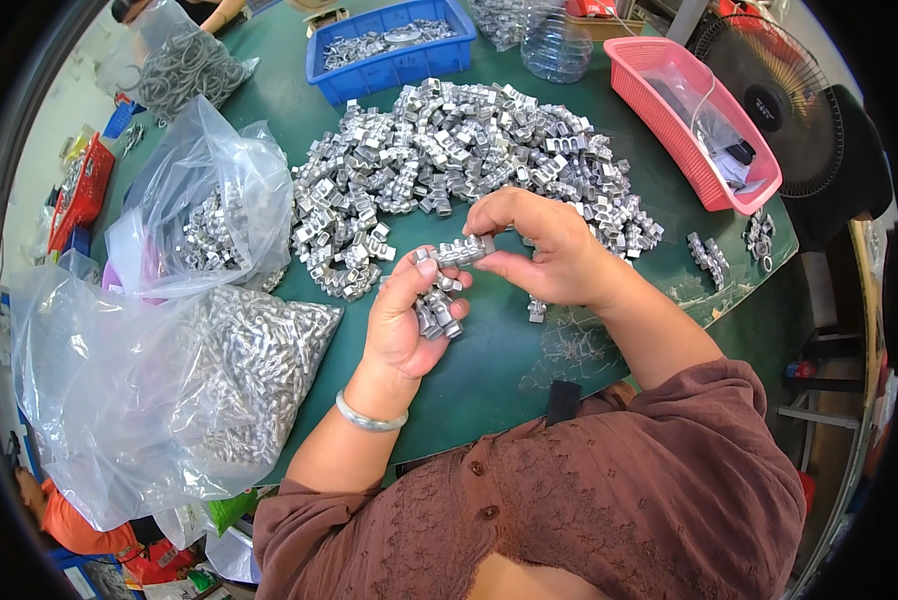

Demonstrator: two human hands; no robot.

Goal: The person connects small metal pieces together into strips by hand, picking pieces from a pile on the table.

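Above the near part of the green table my two hands meet at a small ribbed silver metal casting [459, 251]. My left hand [394, 325], with a pale bangle at its wrist, pinches one end between thumb and finger. More metal castings [436, 312] rest in its curled fingers. The other end is held between the thumb and index finger of my right hand [551, 252]. Just beyond the hands spreads a large heap of similar castings [459, 145]. A single loose casting [537, 310] lies under my right hand.
Clear plastic bags of metal parts [259, 380] crowd the left side. A blue crate [394, 70] of parts stands at the back, beside a clear plastic jar [556, 50]. At right are a pink basket [684, 125], a black fan [769, 105] and a few separate castings [708, 258].
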